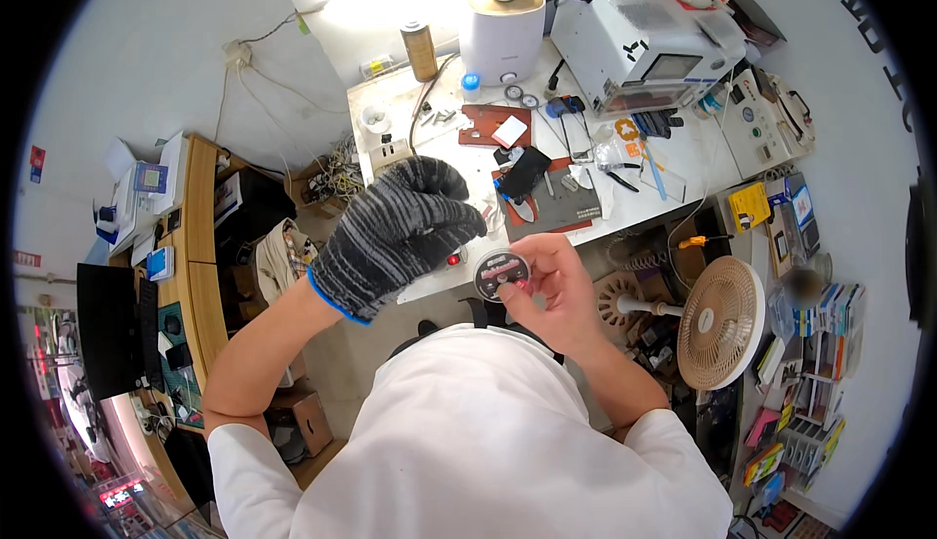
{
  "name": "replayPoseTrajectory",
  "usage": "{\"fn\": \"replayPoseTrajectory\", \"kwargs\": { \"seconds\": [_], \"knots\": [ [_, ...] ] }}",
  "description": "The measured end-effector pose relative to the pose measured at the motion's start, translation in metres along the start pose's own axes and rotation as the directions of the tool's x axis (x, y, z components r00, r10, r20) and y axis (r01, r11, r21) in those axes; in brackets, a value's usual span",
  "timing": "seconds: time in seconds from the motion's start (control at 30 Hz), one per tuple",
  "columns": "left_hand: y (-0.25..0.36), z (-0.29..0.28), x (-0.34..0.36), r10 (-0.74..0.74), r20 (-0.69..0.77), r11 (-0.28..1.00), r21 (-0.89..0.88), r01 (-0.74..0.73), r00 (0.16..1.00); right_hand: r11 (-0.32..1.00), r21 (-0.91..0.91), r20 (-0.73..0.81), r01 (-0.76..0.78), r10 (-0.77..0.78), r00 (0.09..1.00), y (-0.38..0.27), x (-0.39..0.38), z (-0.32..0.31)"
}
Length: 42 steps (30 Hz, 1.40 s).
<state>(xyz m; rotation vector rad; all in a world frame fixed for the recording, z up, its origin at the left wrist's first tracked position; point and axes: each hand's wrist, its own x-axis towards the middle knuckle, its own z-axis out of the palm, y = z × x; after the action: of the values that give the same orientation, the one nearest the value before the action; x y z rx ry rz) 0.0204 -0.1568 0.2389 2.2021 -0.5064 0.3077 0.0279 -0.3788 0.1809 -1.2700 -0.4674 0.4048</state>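
My right hand (pixel 564 293) is bare and pinches a small round disc (pixel 500 268), like a flat reel, with a dark label and reddish print. Its thumb presses on the face and the fingers wrap the far edge. To its left, my left hand (pixel 395 232) wears a black-and-grey striped knit glove with a blue cuff. The gloved fingers are curled closed, and I cannot make out what they hold, if anything. Both hands are over the near edge of the white workbench (pixel 444 163). Beyond them lies a black phone-like slab (pixel 524 172) on a dark mat (pixel 566 209).
A white humidifier-like appliance (pixel 503 32) and a brown cylinder (pixel 420 51) stand at the back. A white boxy machine (pixel 654 41) sits back right. Pliers (pixel 622 181) and other small tools lie on the bench. A beige fan (pixel 720 322) stands at my right, wooden desks (pixel 202 246) at my left.
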Motion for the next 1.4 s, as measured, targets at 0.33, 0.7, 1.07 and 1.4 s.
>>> {"fn": "replayPoseTrajectory", "kwargs": {
  "seconds": [0.33, 0.7, 1.07, 1.4],
  "knots": [
    [-0.007, 0.003, -0.008, -0.064, 0.157, 0.994, -0.074, 0.076, 0.986, 0.976, -0.210, 0.096, 0.059, -0.039, 0.995, -0.012, 0.009, -0.010],
    [-0.010, 0.006, -0.011, -0.201, 0.182, 0.977, -0.032, 0.210, 0.963, 0.991, -0.119, 0.075, -0.061, 0.070, 0.995, -0.007, 0.009, -0.016],
    [-0.005, 0.013, -0.013, -0.420, 0.295, 0.863, -0.163, 0.479, 0.858, 0.997, 0.022, 0.050, -0.068, 0.066, 0.997, -0.009, 0.009, -0.006],
    [-0.003, 0.015, -0.016, -0.513, 0.305, 0.769, -0.251, 0.587, 0.802, 0.975, 0.037, 0.119, -0.218, 0.212, 0.970, -0.012, 0.016, -0.008]
  ]
}}
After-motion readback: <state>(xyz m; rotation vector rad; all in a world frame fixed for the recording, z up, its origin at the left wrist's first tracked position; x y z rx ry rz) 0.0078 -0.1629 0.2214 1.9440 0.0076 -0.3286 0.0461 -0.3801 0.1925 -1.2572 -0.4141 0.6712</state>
